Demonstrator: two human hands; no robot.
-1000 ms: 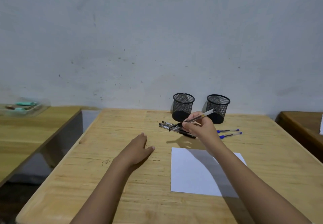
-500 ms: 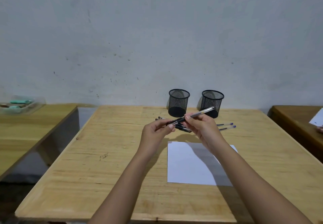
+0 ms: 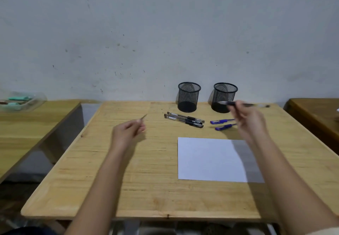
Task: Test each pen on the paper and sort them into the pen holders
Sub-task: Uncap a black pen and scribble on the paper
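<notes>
Pen under test, a slim clear-barrelled one with a dark grip section (image 3: 247, 104), was pinched near its middle in the person's right hand (image 3: 247, 122), the fingers curled round it. It lay almost level in the air, smeared by motion, and I could not read any print on it. Just behind that grip stood the right black wire-mesh pen holder (image 3: 225, 95). The left black wire-mesh pen holder (image 3: 189, 97) stood further to the grip's left. Two blue-capped pens (image 3: 221, 121) lay on the pale wooden table (image 3: 128, 179) just below and left of the grip. Beyond them was a bundle of three clear pens with black grips (image 3: 184, 120). Those carried small white labels and pale lettering, too small to make out. A blank white sheet of paper (image 3: 207, 159) lay on the table nearer the person than the grip.

Well off to the left, the left hand (image 3: 126, 132) was raised, its fingertips pinching a small thin piece (image 3: 144, 116), too blurred to name. A clear plastic tray (image 3: 22, 100) with teal things sat on the neighbouring table.
</notes>
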